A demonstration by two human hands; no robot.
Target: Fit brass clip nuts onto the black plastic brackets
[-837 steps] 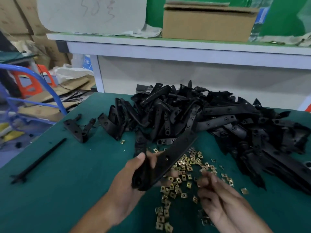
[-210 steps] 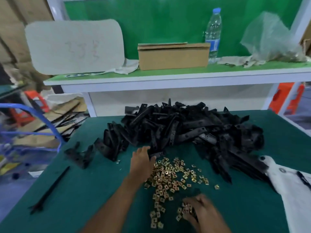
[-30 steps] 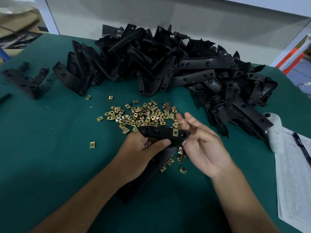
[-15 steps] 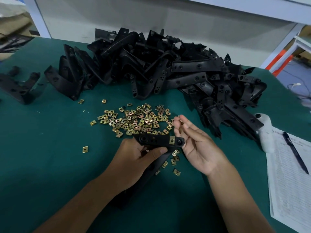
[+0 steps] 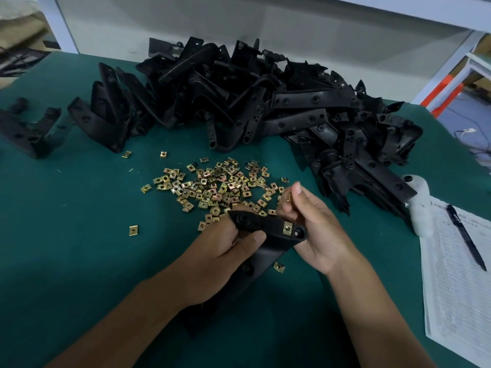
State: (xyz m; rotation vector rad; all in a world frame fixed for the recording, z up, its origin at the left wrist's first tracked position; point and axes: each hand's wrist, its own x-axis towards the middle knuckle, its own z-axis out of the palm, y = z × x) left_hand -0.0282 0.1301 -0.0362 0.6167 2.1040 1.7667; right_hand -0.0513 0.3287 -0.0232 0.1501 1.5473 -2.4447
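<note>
My left hand (image 5: 220, 251) grips a black plastic bracket (image 5: 268, 229) low in the middle of the view. One brass clip nut (image 5: 287, 228) sits fitted near the bracket's right end. My right hand (image 5: 310, 229) is at that end, pinching another small brass clip nut (image 5: 288, 197) between thumb and fingers just above the bracket. A loose scatter of brass clip nuts (image 5: 215, 187) lies on the green mat just beyond my hands. Behind it is a big heap of black brackets (image 5: 252, 102).
Two separate black brackets (image 5: 29, 128) lie at the far left. At the right are a printed sheet (image 5: 457, 288) with a pen (image 5: 465, 235) on it and a white object (image 5: 419, 205). The green table top (image 5: 66, 235) ends at a white panel behind.
My right hand has curled in from open fingers and now pinches a clip nut beside the bracket's right end. The left hand keeps its hold on the bracket.
</note>
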